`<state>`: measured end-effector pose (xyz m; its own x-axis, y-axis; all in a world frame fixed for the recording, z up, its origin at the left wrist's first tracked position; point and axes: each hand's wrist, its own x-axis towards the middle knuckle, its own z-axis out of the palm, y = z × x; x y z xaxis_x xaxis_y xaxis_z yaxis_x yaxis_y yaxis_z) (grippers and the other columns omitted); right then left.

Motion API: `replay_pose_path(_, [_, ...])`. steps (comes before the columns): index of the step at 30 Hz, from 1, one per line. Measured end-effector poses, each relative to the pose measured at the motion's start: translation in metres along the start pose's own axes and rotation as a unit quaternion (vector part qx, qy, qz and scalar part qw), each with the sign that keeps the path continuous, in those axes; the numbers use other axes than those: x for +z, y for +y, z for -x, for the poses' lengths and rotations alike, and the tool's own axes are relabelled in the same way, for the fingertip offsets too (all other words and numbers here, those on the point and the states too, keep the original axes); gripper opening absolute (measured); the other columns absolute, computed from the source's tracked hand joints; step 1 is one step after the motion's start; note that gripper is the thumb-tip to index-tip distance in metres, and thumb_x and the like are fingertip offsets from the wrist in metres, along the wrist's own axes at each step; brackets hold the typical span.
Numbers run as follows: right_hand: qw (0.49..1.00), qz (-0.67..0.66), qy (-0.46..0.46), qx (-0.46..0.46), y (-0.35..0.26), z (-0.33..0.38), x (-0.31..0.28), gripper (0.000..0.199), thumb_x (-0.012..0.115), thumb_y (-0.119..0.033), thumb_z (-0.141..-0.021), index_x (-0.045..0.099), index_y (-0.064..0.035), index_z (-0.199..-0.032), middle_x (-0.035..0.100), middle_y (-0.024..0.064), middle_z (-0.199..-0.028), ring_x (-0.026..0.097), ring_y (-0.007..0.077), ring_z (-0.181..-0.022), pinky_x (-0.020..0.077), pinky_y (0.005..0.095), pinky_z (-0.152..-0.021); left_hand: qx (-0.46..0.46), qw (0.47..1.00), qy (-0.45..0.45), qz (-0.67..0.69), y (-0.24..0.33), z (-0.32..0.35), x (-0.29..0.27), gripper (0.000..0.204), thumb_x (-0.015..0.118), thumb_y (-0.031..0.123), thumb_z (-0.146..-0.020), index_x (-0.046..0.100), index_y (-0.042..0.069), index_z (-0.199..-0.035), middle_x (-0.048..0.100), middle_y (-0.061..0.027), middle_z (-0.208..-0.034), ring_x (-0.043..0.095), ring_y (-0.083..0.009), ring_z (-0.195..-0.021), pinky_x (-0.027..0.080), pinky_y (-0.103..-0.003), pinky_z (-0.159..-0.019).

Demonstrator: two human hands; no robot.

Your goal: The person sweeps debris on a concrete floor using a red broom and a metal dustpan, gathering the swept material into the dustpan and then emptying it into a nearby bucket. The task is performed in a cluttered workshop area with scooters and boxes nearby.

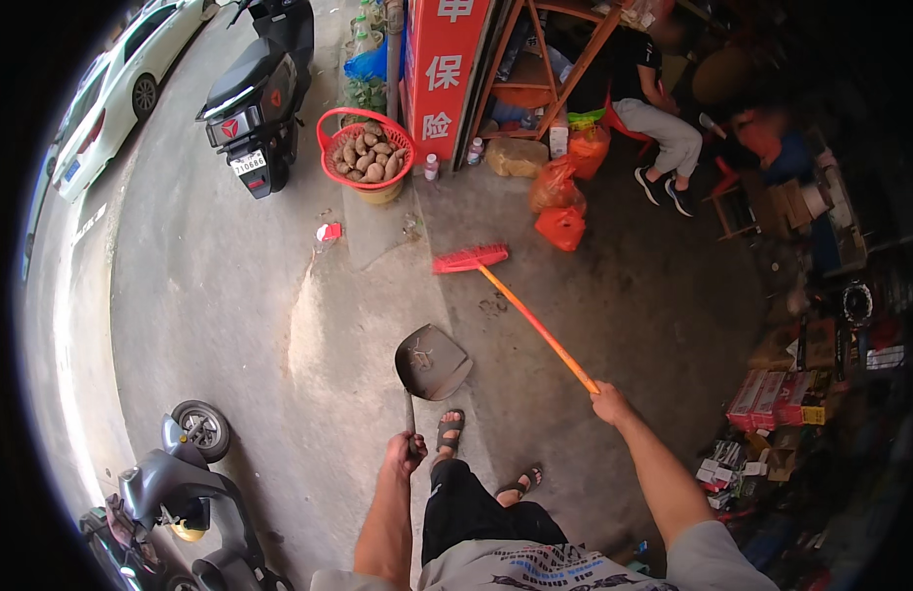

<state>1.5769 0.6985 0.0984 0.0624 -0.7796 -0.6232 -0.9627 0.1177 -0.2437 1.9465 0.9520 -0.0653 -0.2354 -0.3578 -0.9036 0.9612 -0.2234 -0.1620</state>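
Note:
My left hand [405, 453] is wrapped round the handle of a dark dustpan [439, 369], shaped like a shovel. Some small pale scraps [420, 352] lie in its pan, which is in front of my left foot. With its long orange handle gripped in my right hand [610, 402], a red broom [468, 259] reaches forward and to the left. The broom's head is at the concrete floor [378, 295], beyond the dustpan and apart from it. Whether the dustpan touches the floor I cannot tell.
A red basket of brown tubers [370, 158] stands ahead, beside a parked black scooter [264, 98]. Red plastic bags [560, 202] sit near a seated person [663, 128]. Another scooter [195, 502] is at lower left; boxes [777, 399] are stacked at right.

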Motion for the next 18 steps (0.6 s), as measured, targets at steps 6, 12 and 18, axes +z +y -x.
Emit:
replay_pose_path(6, [0.999,0.018,-0.006,0.028,0.081,0.075,-0.031,0.030,0.050,-0.012,-0.080,0.054,-0.0076,-0.110,0.060,0.0182,-0.097,0.055,0.0343,-0.094,0.0441,0.0388,-0.080,0.009,0.999,0.015,-0.043,0.009,-0.003,0.010,0.015,0.033,0.017,-0.088,0.040,0.007,-0.079,0.046,-0.0039,-0.061,0.044,-0.0143,-0.049,0.036,-0.026,-0.046])
replay_pose_path(12, [0.994,-0.093,-0.031,0.049,0.097,0.128,-0.029,0.031,0.048,-0.013,-0.085,0.051,-0.0075,-0.116,0.056,0.0102,-0.071,0.054,0.0196,-0.059,0.0444,0.0319,-0.053,0.001,0.998,0.017,-0.066,0.022,-0.011,0.019,0.015,0.033,0.016,-0.086,0.041,0.006,-0.078,0.045,-0.0042,-0.059,0.044,-0.0145,-0.048,0.035,-0.026,-0.045])
replay_pose_path(18, [0.904,-0.375,-0.077,0.189,0.065,0.159,0.008,0.034,0.044,-0.014,-0.089,0.046,-0.0109,-0.123,0.042,-0.0007,-0.060,0.036,0.0068,-0.041,0.0315,0.0228,-0.034,0.000,0.995,0.014,-0.103,0.032,-0.017,0.049,0.012,0.034,0.014,-0.084,0.040,0.006,-0.078,0.044,-0.0036,-0.059,0.044,-0.0146,-0.048,0.035,-0.026,-0.046])
